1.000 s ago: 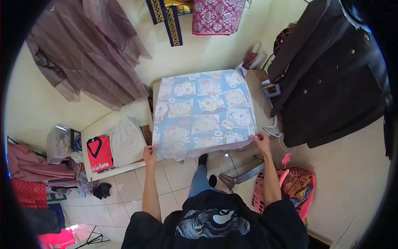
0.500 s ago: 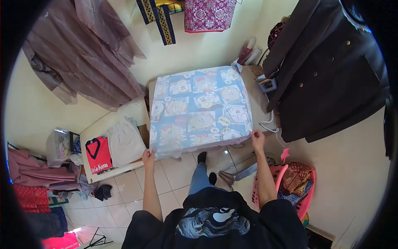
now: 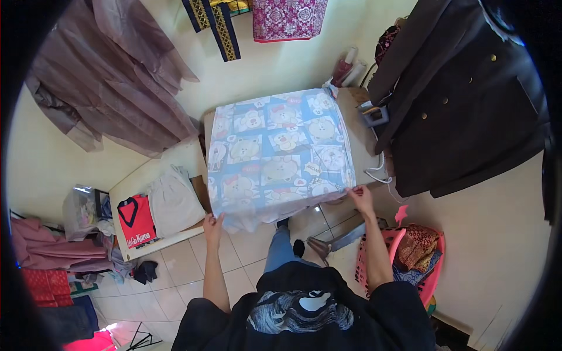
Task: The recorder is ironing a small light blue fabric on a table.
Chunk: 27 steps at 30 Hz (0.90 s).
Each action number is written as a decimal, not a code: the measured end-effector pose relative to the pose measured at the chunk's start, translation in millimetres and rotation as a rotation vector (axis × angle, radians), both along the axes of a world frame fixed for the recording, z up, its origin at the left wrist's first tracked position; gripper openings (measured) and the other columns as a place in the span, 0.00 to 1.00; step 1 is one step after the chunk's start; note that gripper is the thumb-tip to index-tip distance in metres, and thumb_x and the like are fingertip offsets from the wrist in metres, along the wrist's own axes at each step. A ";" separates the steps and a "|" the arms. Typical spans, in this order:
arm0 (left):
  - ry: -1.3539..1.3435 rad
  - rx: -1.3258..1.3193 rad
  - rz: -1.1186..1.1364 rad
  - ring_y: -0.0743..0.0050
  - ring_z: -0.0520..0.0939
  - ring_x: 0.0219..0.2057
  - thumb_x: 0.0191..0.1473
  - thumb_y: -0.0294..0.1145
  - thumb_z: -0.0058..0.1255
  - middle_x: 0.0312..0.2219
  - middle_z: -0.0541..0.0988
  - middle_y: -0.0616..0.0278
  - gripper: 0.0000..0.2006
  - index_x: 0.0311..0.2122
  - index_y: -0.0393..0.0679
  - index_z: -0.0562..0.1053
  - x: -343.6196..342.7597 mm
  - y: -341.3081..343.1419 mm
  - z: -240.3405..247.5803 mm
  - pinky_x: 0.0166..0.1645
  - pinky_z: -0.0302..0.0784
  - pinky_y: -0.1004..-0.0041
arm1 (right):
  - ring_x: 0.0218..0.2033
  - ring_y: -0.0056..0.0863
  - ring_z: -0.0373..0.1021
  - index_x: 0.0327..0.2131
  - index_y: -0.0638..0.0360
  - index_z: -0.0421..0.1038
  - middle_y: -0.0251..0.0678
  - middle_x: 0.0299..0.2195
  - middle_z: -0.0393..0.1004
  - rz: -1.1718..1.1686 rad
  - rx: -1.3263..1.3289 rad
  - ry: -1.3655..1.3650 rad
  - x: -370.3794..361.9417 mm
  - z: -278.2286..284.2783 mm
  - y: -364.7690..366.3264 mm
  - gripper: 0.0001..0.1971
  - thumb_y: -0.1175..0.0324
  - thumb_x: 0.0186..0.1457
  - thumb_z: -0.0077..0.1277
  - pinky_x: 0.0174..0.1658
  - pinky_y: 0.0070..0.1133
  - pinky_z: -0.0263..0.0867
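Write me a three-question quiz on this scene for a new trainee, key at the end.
1. True or false: the red shirt lies to the left of the beige garment.
2. Multiple choice: what does the right hand hold?
A) the dark jacket
B) the bear-print cloth
C) the white cord
3. Fill the gap: the basket beside the person's right arm is ____ in colour.

Key: 1. True. 2. B. 3. Pink.
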<state>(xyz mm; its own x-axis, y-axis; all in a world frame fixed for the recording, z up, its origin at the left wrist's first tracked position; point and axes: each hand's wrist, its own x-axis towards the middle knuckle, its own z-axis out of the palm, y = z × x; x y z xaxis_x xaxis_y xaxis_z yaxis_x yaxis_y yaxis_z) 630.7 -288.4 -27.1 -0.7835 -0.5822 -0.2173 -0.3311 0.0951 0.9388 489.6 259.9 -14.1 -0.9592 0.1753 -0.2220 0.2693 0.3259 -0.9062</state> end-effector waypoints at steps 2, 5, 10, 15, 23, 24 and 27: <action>-0.068 0.149 -0.027 0.88 0.71 0.28 0.54 0.31 0.64 0.28 0.76 0.71 0.13 0.40 0.40 0.72 9.5 -6.2 -3.5 0.33 0.64 0.83 | 0.34 0.20 0.71 0.40 0.61 0.70 0.31 0.33 0.75 0.010 0.098 0.027 1.7 -1.6 -20.4 0.17 0.61 0.55 0.63 0.39 0.19 0.68; 0.053 0.238 0.025 0.88 0.72 0.28 0.54 0.31 0.64 0.29 0.77 0.72 0.13 0.41 0.41 0.74 9.4 2.5 -9.1 0.32 0.64 0.83 | 0.35 0.17 0.68 0.40 0.60 0.73 0.28 0.31 0.74 -0.195 -0.179 0.068 8.7 -7.9 -25.0 0.16 0.63 0.52 0.66 0.42 0.18 0.65; 0.006 0.330 0.032 0.88 0.71 0.29 0.55 0.33 0.62 0.29 0.77 0.73 0.11 0.41 0.42 0.75 20.7 2.7 1.2 0.33 0.65 0.82 | 0.30 0.14 0.62 0.39 0.56 0.73 0.24 0.29 0.70 -0.042 -0.195 -0.091 24.1 -1.3 -17.9 0.10 0.62 0.60 0.57 0.34 0.17 0.59; 0.067 0.417 0.057 0.89 0.71 0.28 0.55 0.35 0.62 0.28 0.76 0.75 0.10 0.39 0.43 0.76 29.3 -16.9 -2.9 0.34 0.66 0.83 | 0.30 0.13 0.60 0.36 0.59 0.71 0.23 0.26 0.67 -0.269 -0.165 0.081 17.5 2.5 3.6 0.09 0.63 0.62 0.54 0.32 0.16 0.57; 0.182 -0.638 -0.152 0.51 0.69 0.56 0.54 0.29 0.55 0.55 0.70 0.47 0.19 0.51 0.38 0.69 -51.0 36.1 75.4 0.60 0.63 0.61 | 0.47 0.47 0.68 0.47 0.62 0.69 0.48 0.44 0.72 -0.166 0.802 0.242 0.9 65.3 -68.8 0.17 0.67 0.56 0.55 0.51 0.39 0.62; 0.273 -0.682 -0.254 0.49 0.67 0.60 0.56 0.29 0.53 0.57 0.69 0.47 0.19 0.53 0.38 0.69 -73.9 52.8 83.3 0.64 0.60 0.60 | 0.54 0.52 0.65 0.51 0.63 0.68 0.52 0.51 0.70 -0.056 0.633 0.296 -12.0 70.6 -89.1 0.19 0.68 0.56 0.53 0.56 0.44 0.59; 0.308 -0.811 -0.614 0.49 0.61 0.65 0.59 0.32 0.48 0.63 0.64 0.49 0.22 0.58 0.39 0.66 -154.2 116.0 97.3 0.68 0.51 0.55 | 0.64 0.49 0.55 0.60 0.63 0.62 0.51 0.63 0.60 0.265 0.550 0.592 -52.9 51.5 -168.1 0.25 0.66 0.61 0.47 0.65 0.46 0.49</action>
<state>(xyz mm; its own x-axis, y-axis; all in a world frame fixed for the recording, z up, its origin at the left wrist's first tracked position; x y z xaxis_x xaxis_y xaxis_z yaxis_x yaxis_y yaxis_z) 476.5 -172.5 70.2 -0.9474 0.0496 0.3161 0.2271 0.8003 0.5549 436.8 91.8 37.5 -0.9147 -0.1356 0.3806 -0.3468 0.7468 -0.5674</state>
